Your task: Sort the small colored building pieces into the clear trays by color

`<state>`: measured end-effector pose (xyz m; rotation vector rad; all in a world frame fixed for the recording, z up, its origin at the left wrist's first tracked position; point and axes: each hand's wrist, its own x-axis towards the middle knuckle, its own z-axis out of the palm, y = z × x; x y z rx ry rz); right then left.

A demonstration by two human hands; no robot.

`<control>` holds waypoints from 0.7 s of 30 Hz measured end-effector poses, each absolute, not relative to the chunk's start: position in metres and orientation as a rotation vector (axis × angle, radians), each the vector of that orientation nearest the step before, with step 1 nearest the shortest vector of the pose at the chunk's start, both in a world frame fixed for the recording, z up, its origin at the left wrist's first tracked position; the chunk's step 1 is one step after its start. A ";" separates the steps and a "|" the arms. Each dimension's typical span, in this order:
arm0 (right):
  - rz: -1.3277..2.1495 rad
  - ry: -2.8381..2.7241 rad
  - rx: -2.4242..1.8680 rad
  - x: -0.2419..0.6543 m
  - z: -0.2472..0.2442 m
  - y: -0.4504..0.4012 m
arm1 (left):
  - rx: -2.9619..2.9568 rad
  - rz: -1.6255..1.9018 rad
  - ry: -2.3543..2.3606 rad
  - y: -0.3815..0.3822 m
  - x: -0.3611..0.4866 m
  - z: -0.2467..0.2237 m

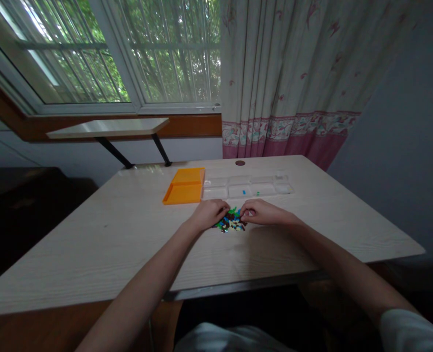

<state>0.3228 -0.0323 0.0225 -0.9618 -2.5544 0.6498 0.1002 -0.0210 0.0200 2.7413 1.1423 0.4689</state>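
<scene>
A heap of tiny plastic pieces, like small building bricks (233, 223), lies on the table in green, blue, brown, cream and black. My left hand (209, 214) rests at the heap's left edge, fingers curled together against the pieces. On the other side, my right hand (263, 212) has its thumb and fingers drawn into a pinch over the heap's right edge. Whatever lies between the fingertips of either hand is too small to make out. Just beyond the hands is a clear compartment tray (240, 181). One compartment has a blue piece (244, 192), another a green piece (258, 193).
An orange plastic case (183, 187) with two shallow halves lies left of the tray. At the table's back left stands a raised shelf (110, 128) on black legs. A round hole (240, 163) is near the back edge. Behind are a window and a curtain (275, 73).
</scene>
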 end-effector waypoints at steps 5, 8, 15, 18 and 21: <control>0.654 -2.550 -0.999 0.320 0.022 -0.031 | 2.768 0.460 1.120 -0.021 0.100 0.020; 0.613 -2.533 -0.996 0.320 0.021 -0.032 | 2.783 0.463 1.103 -0.022 0.101 0.021; 0.653 -2.414 -1.011 0.317 0.018 -0.033 | 2.806 0.473 1.094 -0.027 0.108 0.023; 0.661 -2.305 -1.002 0.314 0.018 -0.033 | 2.784 0.507 1.050 -0.029 0.109 0.022; 0.627 -2.229 -0.979 0.312 0.018 -0.034 | 2.745 0.559 1.031 -0.030 0.110 0.020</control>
